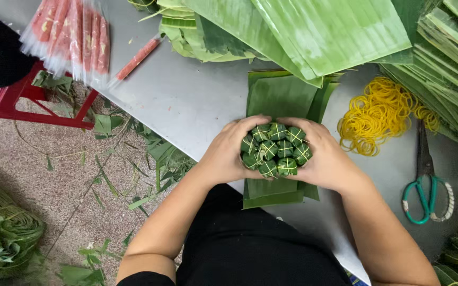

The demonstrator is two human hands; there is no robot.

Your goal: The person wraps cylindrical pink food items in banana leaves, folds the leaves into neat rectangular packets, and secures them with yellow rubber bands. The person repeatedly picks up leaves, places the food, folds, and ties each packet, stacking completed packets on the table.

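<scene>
We see left hand [223,156] and right hand [327,159] clamped together round cluster of leaf-wrapped parcels [275,149] — held just above folded banana leaf strips [279,98] on grey table [186,100]. Yellow rubber bands [375,116], green-handled scissors [425,182] lie to right — untouched.

Steel table [186,100] over speckled floor [38,175], red stool [6,103] beside.

Both bare forearms reach forward from the near edge and angle inward, the left hand [225,153] and right hand [325,158] cupped facing each other, fingers curled, thumbs on top.
</scene>
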